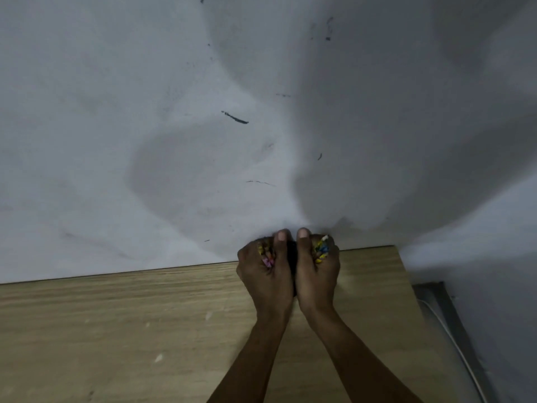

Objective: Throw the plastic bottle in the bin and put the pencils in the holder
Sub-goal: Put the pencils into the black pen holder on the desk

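My left hand (266, 271) and my right hand (318, 271) are pressed side by side at the back edge of the wooden table, near the wall. Each fist is closed around a bundle of coloured pencils: one bundle (266, 254) shows in the left hand, the other bundle (321, 248) in the right. A dark object (291, 257) sits between the two hands, mostly hidden; I cannot tell whether it is the holder. No plastic bottle or bin is in view.
The light wooden table (145, 330) runs along a scuffed white wall (203, 126). Its right edge ends near a grey strip with a white cable (444, 324) by the wall corner.
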Action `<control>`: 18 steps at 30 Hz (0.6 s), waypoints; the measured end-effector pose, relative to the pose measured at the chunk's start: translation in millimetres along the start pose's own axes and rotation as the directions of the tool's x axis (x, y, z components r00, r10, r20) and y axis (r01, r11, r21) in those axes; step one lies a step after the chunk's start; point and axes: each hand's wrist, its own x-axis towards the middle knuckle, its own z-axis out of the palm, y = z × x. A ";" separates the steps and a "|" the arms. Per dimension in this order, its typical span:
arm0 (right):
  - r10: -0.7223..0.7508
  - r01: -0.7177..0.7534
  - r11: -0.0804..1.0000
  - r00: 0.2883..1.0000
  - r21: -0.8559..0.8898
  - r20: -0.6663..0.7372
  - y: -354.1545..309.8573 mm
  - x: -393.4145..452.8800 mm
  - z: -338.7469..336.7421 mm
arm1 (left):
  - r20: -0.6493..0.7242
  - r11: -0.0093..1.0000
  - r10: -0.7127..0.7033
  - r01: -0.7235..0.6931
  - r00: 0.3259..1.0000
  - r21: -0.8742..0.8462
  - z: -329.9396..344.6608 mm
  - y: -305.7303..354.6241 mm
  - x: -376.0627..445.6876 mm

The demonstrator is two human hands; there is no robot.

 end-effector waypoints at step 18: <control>0.201 -0.230 0.973 0.875 0.013 0.440 -16.5 5.4 -16.9 | 0.193 0.995 -0.100 0.101 0.976 0.005 -9.9 -4.7 -4.5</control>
